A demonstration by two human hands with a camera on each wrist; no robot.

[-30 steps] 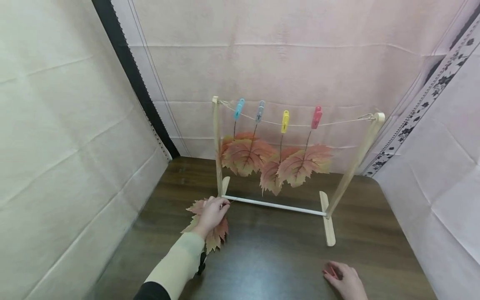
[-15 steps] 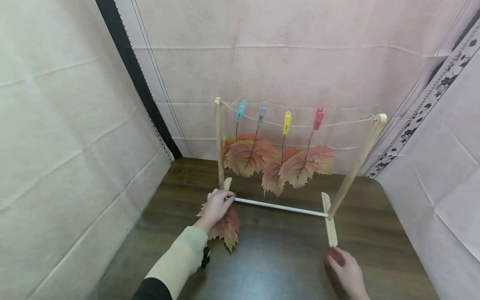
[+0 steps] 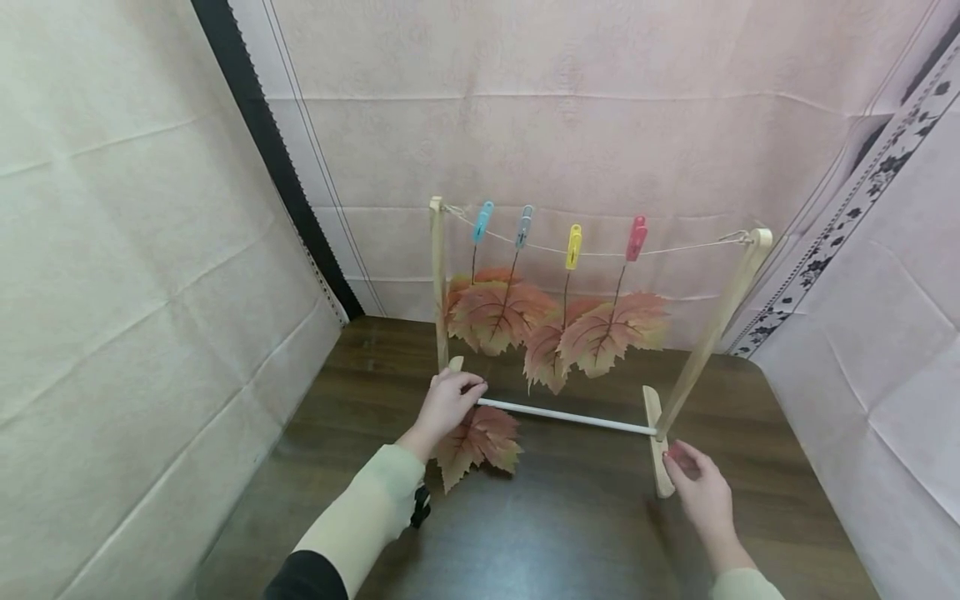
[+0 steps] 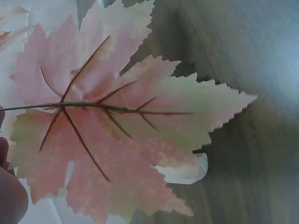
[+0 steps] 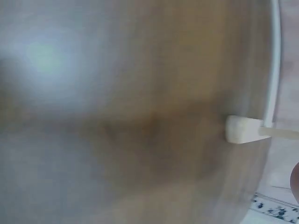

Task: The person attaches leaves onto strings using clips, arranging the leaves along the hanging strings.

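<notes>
My left hand [image 3: 447, 404] pinches the thin stem of an artificial maple leaf [image 3: 480, 442], pink and yellow-green. In the left wrist view the leaf [image 4: 117, 116] spreads wide, with a thumb [image 4: 11, 196] at its stem. My right hand [image 3: 701, 483] is beside the right foot of a small wooden clothesline stand [image 3: 708, 333]. It pinches a small red piece, apparently a clothespin, mostly hidden by the fingers. On the string hang several similar leaves [image 3: 501, 317], clipped by a blue clothespin [image 3: 483, 222], a grey one, a yellow clothespin [image 3: 573, 247] and a red clothespin [image 3: 637, 238].
A white crossbar [image 3: 566, 415] joins the stand's two posts near the brown wooden table [image 3: 555, 517]. The stand's right foot [image 3: 660, 467] reaches toward me. Pale cloth [image 3: 562, 150] hangs behind and on both sides.
My left hand has moved right and slightly up with the leaf, which swings right of the wrist. My right hand has risen from the table front to beside the stand's right foot.
</notes>
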